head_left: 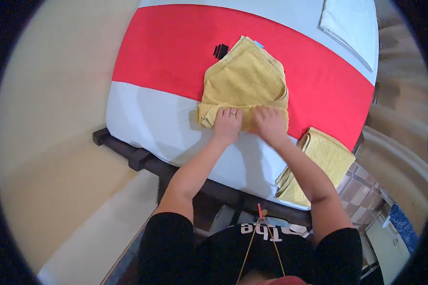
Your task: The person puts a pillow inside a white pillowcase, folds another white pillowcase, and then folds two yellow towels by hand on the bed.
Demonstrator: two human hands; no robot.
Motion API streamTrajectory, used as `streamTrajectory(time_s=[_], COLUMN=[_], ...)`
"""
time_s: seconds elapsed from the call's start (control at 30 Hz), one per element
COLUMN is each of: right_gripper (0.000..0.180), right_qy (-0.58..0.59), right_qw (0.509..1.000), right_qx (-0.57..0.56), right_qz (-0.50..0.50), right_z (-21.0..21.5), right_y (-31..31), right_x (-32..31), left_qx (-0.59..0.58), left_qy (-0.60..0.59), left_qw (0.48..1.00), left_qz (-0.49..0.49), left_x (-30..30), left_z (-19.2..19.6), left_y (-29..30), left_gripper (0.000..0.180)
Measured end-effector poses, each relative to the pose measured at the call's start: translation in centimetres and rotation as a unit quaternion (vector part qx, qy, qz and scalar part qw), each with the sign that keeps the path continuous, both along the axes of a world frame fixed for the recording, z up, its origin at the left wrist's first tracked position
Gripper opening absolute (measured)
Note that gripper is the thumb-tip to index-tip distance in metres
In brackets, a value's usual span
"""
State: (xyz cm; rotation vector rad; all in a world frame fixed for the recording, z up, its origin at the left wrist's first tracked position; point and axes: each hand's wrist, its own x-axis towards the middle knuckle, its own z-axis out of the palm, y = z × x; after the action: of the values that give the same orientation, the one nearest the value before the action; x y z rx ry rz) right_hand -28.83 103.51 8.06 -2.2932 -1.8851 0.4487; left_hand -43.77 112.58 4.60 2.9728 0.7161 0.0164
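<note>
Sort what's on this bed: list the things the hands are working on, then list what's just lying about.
In hand:
- yellow towel, partly folded, lying across the red band and the white sheet
- left hand and right hand, both pressing its near edge

Lying about:
- second folded yellow towel at the bed's right corner
- folded white cloth at the far right
- small black mark on the red band

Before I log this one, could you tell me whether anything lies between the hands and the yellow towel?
Nothing visible does: the left hand and right hand both rest directly on the towel's near edge.
</note>
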Motion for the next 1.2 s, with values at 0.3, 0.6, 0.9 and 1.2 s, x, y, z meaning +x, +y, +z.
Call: streamTrajectory(time_s=[0.3, 0.6, 0.9, 1.2], right_gripper=[0.038, 0.043, 0.032, 0.035], right_qy=[0.123, 0.196, 0.075, -0.014], right_qw=[0.976, 0.939, 0.992, 0.998], right_qx=[-0.058, -0.262, 0.100, -0.045], right_qz=[0.169, 0.105, 0.033, -0.044], right_z=[-2.6, -6.4, 1.5, -1.9], right_y=[-13.3, -3.1, -8.5, 6.1], right_x=[-8.7, -4.3, -8.2, 0.0], left_qx=[-0.325, 0.005, -0.315, -0.444], left_qy=[0.212, 0.100, 0.341, -0.232], left_qw=[0.920, 0.993, 0.885, 0.793], left_qz=[-0.061, -0.064, -0.037, 0.347], left_x=[-9.4, -11.0, -0.9, -3.3], left_z=[4.3, 0.4, 2.0, -0.3], left_y=[-10.3, -13.0, -2.1, -9.0], left_gripper=[0.043, 0.059, 0.051, 0.045])
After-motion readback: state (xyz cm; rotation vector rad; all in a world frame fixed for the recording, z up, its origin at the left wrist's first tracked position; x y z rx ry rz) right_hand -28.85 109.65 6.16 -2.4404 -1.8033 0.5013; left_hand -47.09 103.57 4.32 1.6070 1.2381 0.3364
